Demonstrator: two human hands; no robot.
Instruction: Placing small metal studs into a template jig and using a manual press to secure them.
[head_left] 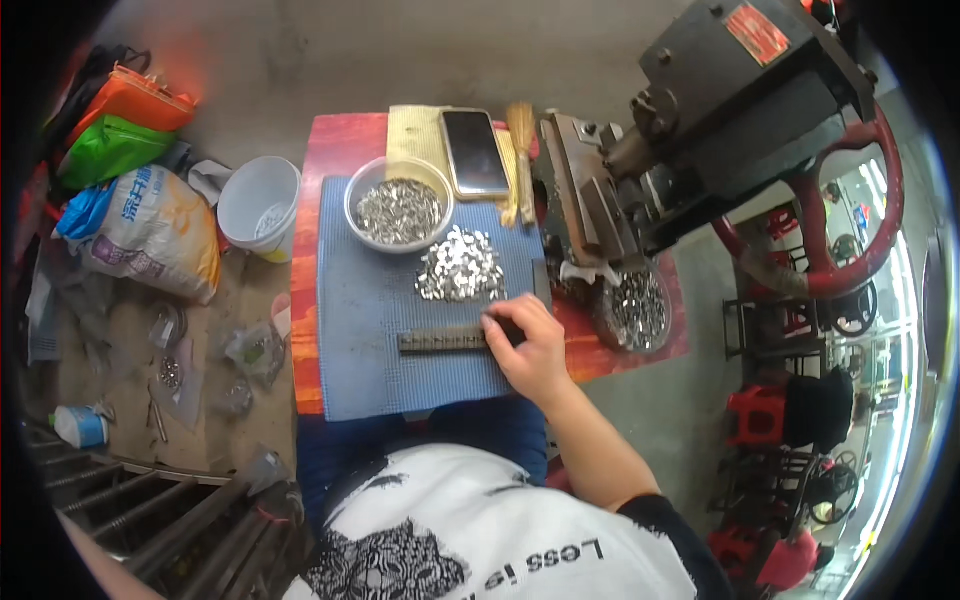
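With the curled fingers of our right hand (532,350), we grasp the right end of a dark ruler (440,342). It lies on the blue mat (370,370), nearer us than the pile of metal pieces (458,265). Our left hand is out of view; we cannot tell its fingers' state.

White shirt (500,520), near edge: black Latin lettering, seen upside down, partly lost at lower edge. Plump white sack (150,235), left: large blue characters on pale ground, purple printed patch below. Red plate (757,33) on dark machine (740,120), far right: pale print, too small to read. Metal strip (440,341), middle: small dark marks, illegible.
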